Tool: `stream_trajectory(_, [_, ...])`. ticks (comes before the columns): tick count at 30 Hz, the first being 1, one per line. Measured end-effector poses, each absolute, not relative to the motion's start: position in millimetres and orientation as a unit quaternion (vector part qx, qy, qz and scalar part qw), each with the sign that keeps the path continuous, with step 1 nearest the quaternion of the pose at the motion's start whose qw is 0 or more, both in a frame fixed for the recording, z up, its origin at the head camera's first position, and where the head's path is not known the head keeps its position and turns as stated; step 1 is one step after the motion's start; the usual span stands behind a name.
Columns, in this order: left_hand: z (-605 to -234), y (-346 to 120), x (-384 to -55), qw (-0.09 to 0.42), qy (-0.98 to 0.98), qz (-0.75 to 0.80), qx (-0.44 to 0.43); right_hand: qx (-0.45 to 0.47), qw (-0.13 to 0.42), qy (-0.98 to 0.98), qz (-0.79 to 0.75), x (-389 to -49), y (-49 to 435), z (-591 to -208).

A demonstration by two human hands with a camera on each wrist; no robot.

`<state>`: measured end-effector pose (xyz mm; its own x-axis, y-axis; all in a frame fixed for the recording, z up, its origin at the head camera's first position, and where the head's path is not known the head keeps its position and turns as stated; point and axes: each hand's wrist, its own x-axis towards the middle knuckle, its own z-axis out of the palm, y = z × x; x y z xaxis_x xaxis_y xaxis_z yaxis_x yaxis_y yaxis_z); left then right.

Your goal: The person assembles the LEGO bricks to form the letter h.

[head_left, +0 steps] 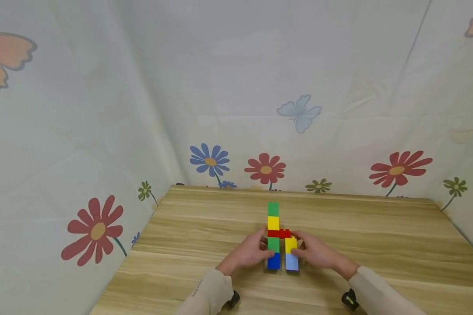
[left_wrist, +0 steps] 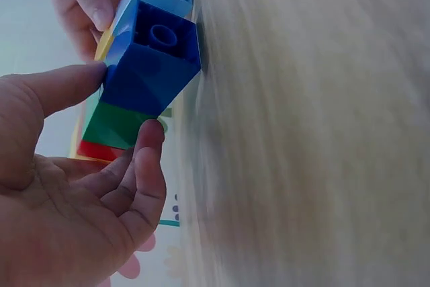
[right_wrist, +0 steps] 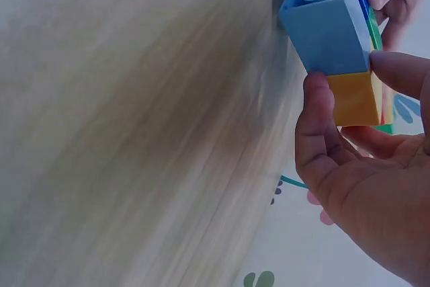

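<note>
Toy building blocks form a chair-like shape low over the wooden table in the head view. Its longer column runs from a green block [head_left: 273, 209] through a yellow block [head_left: 273, 223], a long red block [head_left: 279, 234] and a second green block [head_left: 273, 245] to a dark blue block [head_left: 273, 261]. My left hand [head_left: 250, 251] grips this column around the lower green and dark blue blocks. With my right hand [head_left: 317, 251] I pinch a short stack: a second yellow block [head_left: 291, 245] on a light blue block [right_wrist: 326, 35]. Studs of that yellow block show beside the red block's right end.
The wood-grain table [head_left: 205, 210] extends around both hands. Behind it and at its left hangs a pale cloth [head_left: 236, 87] printed with flowers and butterflies. Dark straps [head_left: 350, 299] sit at both wrists, by the light sleeves.
</note>
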<state>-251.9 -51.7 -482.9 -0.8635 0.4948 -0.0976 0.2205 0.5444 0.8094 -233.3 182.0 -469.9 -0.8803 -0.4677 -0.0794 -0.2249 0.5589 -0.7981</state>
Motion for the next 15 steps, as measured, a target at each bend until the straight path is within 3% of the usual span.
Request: stream_trajectory(15, [-483.5, -49.7, -253.5, 0.162, 0.874, 0.402, 0.217, -0.184, 0.16, 0.867, -0.433, -241.9, 181.2, -479.5])
